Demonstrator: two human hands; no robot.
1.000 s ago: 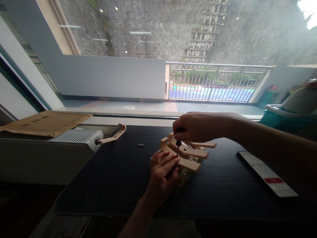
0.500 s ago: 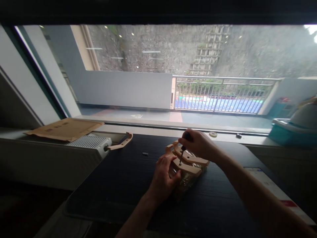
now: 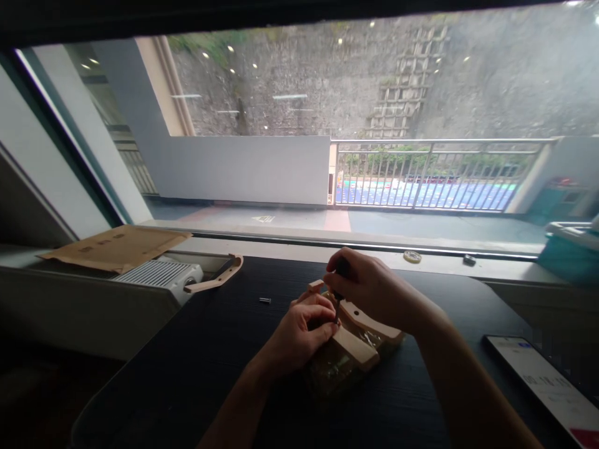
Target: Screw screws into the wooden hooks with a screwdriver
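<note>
My right hand is closed around the dark handle of a screwdriver, which stands nearly upright, tip down. The tip meets a pale wooden hook at a spot partly covered by my fingers. With thumb and fingers, my left hand grips this hook around the screwdriver's tip. Beside it lies a second wooden piece with a dark hole. Both rest on a clear, shiny plastic package on the dark table. Whether a screw sits under the tip is hidden.
A loose screw lies left of my hands. Farther left, another wooden hook spans the table's edge near a grey vented unit and a brown envelope. A phone is at right. A tape roll sits on the sill.
The view has shifted slightly. My left fingers have moved from the hook's side to the screwdriver's tip, pinching there. The right hand still holds the screwdriver, now turned with knuckles more upward.
</note>
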